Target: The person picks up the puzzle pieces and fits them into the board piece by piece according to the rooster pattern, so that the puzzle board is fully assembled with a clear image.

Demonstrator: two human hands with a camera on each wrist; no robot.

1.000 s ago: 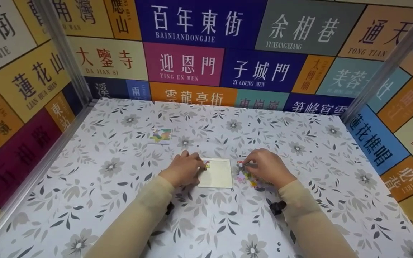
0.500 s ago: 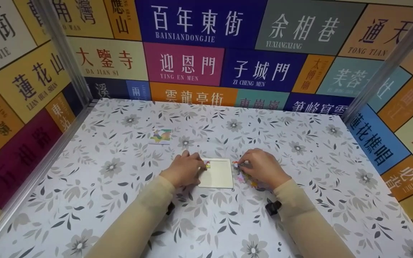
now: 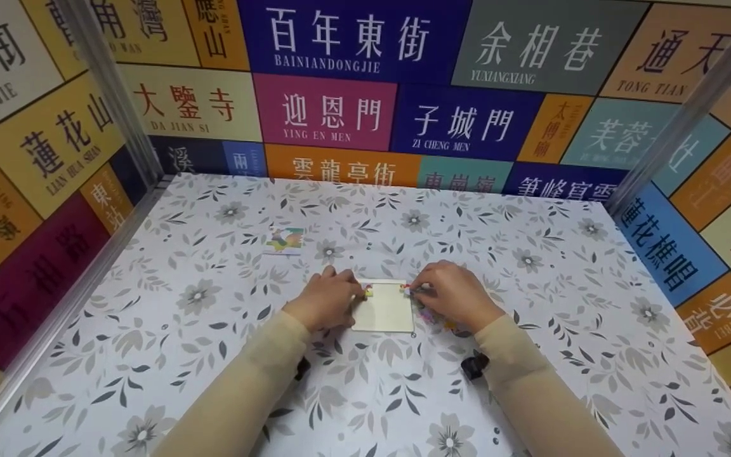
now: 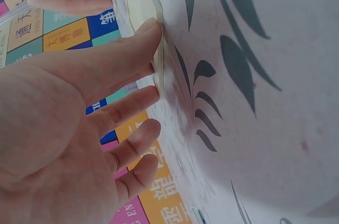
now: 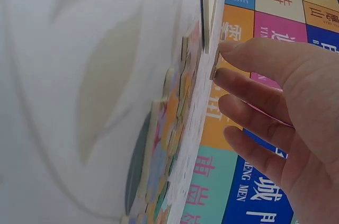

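Observation:
A flat cream puzzle tray (image 3: 384,314) with a raised rim lies on the table in the head view. My left hand (image 3: 326,299) holds its left edge; the left wrist view shows the thumb (image 4: 151,33) on the rim and the lower fingers loosely bent. One small puzzle piece (image 3: 368,291) sits in the upper left corner by those fingertips. My right hand (image 3: 457,293) pinches another puzzle piece (image 3: 404,289) between thumb and index at the upper right corner. In the right wrist view, that piece (image 5: 216,65) appears edge-on.
A small pile of colourful loose puzzle pieces (image 5: 164,128) lies right of the tray, partly covered by my right hand in the head view. A square picture card (image 3: 284,241) lies farther back on the left. Panels with printed signs (image 3: 330,114) enclose the floral-patterned table (image 3: 448,393).
My right hand has moved left from the pile to the tray's upper right corner, carrying the puzzle piece. My left hand has stayed at the tray's left edge.

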